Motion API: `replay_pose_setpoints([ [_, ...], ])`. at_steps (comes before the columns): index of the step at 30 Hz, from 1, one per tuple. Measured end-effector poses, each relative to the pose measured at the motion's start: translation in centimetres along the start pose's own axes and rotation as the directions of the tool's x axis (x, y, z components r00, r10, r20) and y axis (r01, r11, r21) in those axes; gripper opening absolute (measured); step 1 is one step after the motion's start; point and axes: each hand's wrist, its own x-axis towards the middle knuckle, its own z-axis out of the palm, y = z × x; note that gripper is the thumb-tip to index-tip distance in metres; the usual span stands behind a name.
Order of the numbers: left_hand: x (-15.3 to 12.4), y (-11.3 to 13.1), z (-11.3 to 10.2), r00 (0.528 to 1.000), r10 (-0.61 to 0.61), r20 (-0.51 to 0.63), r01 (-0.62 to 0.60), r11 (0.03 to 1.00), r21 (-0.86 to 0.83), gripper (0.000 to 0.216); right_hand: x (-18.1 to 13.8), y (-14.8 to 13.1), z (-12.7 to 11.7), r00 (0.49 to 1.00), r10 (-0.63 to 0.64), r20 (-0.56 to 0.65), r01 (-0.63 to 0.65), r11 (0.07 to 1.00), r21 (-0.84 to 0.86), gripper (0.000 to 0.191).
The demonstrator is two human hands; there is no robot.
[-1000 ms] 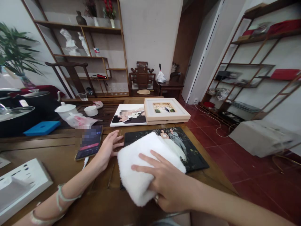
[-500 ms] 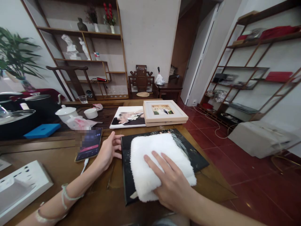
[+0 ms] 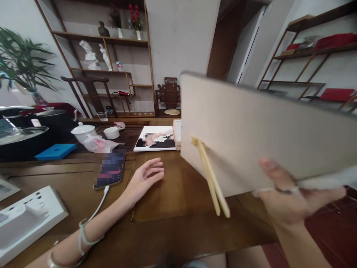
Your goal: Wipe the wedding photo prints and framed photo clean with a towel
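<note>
My right hand (image 3: 287, 193) grips the lower edge of a picture frame (image 3: 237, 123), thumb on its pale back. The frame is lifted and tilted, its back facing me, and its picture side is hidden. Wooden stand legs (image 3: 212, 178) stick out from the back toward the table. Part of the white towel (image 3: 331, 178) shows at the frame's lower right edge, by my right fingers. My left hand (image 3: 145, 176) hovers at or just above the wooden table (image 3: 167, 193), fingers stretched and slightly curved, holding nothing.
A photo print (image 3: 154, 138) lies at the far edge, beside a wooden-framed picture (image 3: 177, 136) mostly hidden. Left are a phone (image 3: 110, 169) on a white cable, a power strip (image 3: 30, 219), a blue box (image 3: 55, 151), a lidded white bowl (image 3: 83, 131) and dark pots (image 3: 25, 139).
The picture frame lay face up under the towel and my right hand. Now my right hand has raised it to the right and turned its back toward me. My left hand has come off its edge.
</note>
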Motion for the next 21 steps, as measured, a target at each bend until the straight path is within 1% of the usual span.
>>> replay_pose_setpoints([
  [1, 0.0, -0.1, 0.1, 0.999, -0.019, 0.027, 0.019, 1.000, 0.007, 0.056, 0.4, -0.4, 0.7, 0.986, -0.058, -0.155, 0.068, 0.996, 0.057, 0.040],
  [2, -0.1, -0.1, 0.2, 0.997, -0.045, 0.068, 0.046, 0.999, -0.006, 0.058, 0.8, -0.8, 1.3, 0.960, -0.093, -0.266, 0.125, 0.987, 0.105, 0.040],
  [3, -0.1, -0.2, 0.3, 0.989, -0.075, 0.127, 0.080, 0.996, -0.042, 0.058, 1.0, -1.0, 1.8, 0.946, -0.079, -0.315, 0.134, 0.978, 0.157, 0.038],
  [4, -0.2, -0.2, 0.4, 0.976, -0.094, 0.198, 0.115, 0.989, -0.098, 0.056, 1.2, -1.1, 2.1, 0.955, 0.001, -0.297, 0.069, 0.972, 0.224, 0.037],
  [5, -0.2, -0.3, 0.4, 0.958, -0.096, 0.269, 0.144, 0.975, -0.167, 0.051, 1.2, -1.0, 2.3, 0.963, 0.111, -0.246, -0.039, 0.959, 0.282, 0.035],
  [6, -0.3, -0.3, 0.6, 0.942, -0.088, 0.324, 0.171, 0.956, -0.240, 0.046, 1.0, -0.7, 2.4, 0.955, 0.226, -0.191, -0.158, 0.935, 0.317, 0.036],
  [7, -0.4, -0.3, 0.7, 0.932, -0.081, 0.353, 0.198, 0.930, -0.309, 0.040, 0.8, -0.3, 2.4, 0.934, 0.329, -0.143, -0.269, 0.906, 0.328, 0.038],
  [8, -0.5, -0.4, 0.8, 0.932, -0.087, 0.351, 0.223, 0.902, -0.369, 0.035, 0.4, 0.3, 2.3, 0.905, 0.414, -0.095, -0.366, 0.874, 0.319, 0.041],
  [10, -0.6, -0.3, 1.1, 0.950, -0.146, 0.275, 0.264, 0.847, -0.462, 0.027, -0.4, 1.7, 1.9, 0.852, 0.523, -0.016, -0.502, 0.825, 0.259, 0.047],
  [12, -0.5, -0.1, 1.2, 0.963, -0.216, 0.162, 0.270, 0.810, -0.521, 0.023, -1.0, 3.1, 1.2, 0.812, 0.582, 0.051, -0.579, 0.789, 0.205, 0.046],
  [15, -0.2, 0.5, 1.1, 0.960, -0.276, 0.033, 0.252, 0.814, -0.523, 0.021, -1.1, 4.8, -0.3, 0.748, 0.640, 0.174, -0.663, 0.722, 0.198, 0.040],
  [16, -0.1, 0.6, 0.9, 0.956, -0.293, 0.003, 0.254, 0.825, -0.504, 0.020, -0.9, 5.2, -1.0, 0.712, 0.667, 0.221, -0.702, 0.685, 0.193, 0.038],
  [18, 0.2, 0.9, 0.6, 0.945, -0.325, -0.030, 0.275, 0.843, -0.462, 0.020, -0.4, 5.8, -2.3, 0.616, 0.727, 0.302, -0.786, 0.594, 0.174, 0.033],
  [19, 0.3, 1.0, 0.4, 0.937, -0.348, -0.038, 0.295, 0.843, -0.450, 0.020, -0.1, 6.1, -3.0, 0.570, 0.754, 0.325, -0.820, 0.548, 0.167, 0.030],
  [20, 0.5, 1.1, 0.3, 0.929, -0.369, -0.041, 0.314, 0.840, -0.443, 0.020, 0.2, 6.4, -3.8, 0.537, 0.777, 0.328, -0.842, 0.513, 0.164, 0.028],
  [21, 0.6, 1.2, 0.1, 0.919, -0.391, -0.045, 0.332, 0.834, -0.441, 0.020, 0.5, 6.8, -4.5, 0.516, 0.796, 0.316, -0.856, 0.493, 0.157, 0.028],
])
